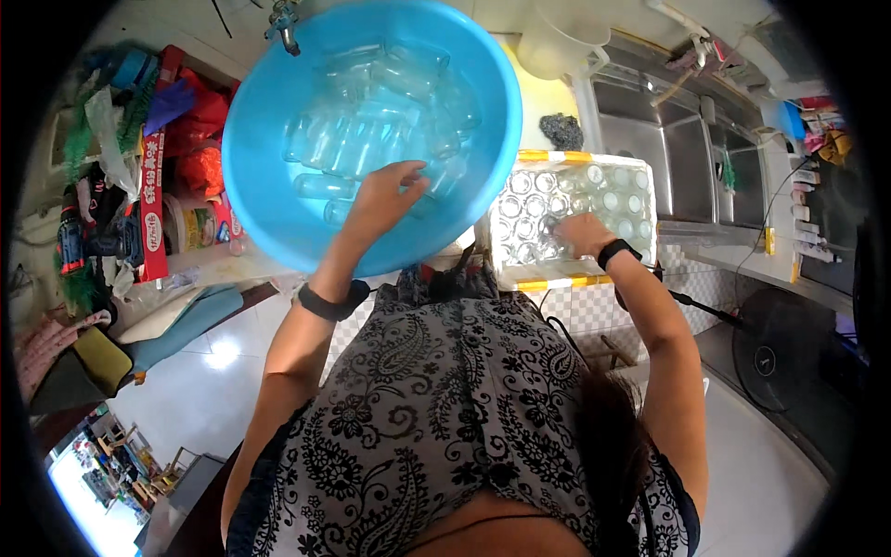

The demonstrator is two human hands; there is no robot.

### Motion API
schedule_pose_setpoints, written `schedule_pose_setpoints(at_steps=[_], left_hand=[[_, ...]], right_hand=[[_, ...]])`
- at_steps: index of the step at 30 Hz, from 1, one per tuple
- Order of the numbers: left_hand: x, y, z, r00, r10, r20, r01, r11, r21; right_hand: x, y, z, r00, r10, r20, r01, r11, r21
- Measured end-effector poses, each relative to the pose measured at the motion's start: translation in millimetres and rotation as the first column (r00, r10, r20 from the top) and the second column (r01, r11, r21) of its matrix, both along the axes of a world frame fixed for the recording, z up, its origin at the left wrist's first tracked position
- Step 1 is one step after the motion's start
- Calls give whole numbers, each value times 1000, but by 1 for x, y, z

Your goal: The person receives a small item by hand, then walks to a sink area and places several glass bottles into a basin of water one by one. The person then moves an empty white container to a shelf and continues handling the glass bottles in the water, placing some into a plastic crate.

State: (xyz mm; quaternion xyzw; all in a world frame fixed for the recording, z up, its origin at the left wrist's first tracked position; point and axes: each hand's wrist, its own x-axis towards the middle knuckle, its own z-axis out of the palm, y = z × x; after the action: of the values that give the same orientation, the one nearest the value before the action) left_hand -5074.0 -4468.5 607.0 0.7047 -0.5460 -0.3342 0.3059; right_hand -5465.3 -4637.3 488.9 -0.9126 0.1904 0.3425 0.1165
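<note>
A big round blue basin (243, 176) holds water and several clear glass bottles (348, 144) lying on their sides. Over its near right part hangs my left hand (388, 197), fingers apart and nothing seen in them, close to the bottles. To the right, a white foam box (650, 190) with yellow tape is packed with upright clear glass bottles (529, 206) in rows. My right hand (585, 234) reaches down into the middle of this box, its fingers closed around a glass bottle among the others; the fingertips are partly hidden.
A metal tap (284, 28) juts over the basin's far left rim. Behind the box lie a dark scouring pad (561, 132) and a plastic jug (561, 42). A steel double sink (654, 139) is at the right, a black fan (780, 348) below it. Bags and boxes crowd the left.
</note>
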Motion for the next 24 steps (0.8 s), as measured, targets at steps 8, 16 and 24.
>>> schedule_pose_setpoints(at_steps=[8, 16, 24], left_hand=[[-61, 0, 45, 969, -200, -143, 185, 976, -114], [-94, -10, 49, 886, 55, -461, -202, 940, -276], [-45, 19, 40, 825, 290, -484, -327, 945, 9]], right_hand=[[9, 5, 132, 681, -628, 377, 394, 748, 535], [125, 77, 167, 325, -731, 600, 305, 681, 665], [177, 96, 177, 404, -265, 875, 375, 921, 106]])
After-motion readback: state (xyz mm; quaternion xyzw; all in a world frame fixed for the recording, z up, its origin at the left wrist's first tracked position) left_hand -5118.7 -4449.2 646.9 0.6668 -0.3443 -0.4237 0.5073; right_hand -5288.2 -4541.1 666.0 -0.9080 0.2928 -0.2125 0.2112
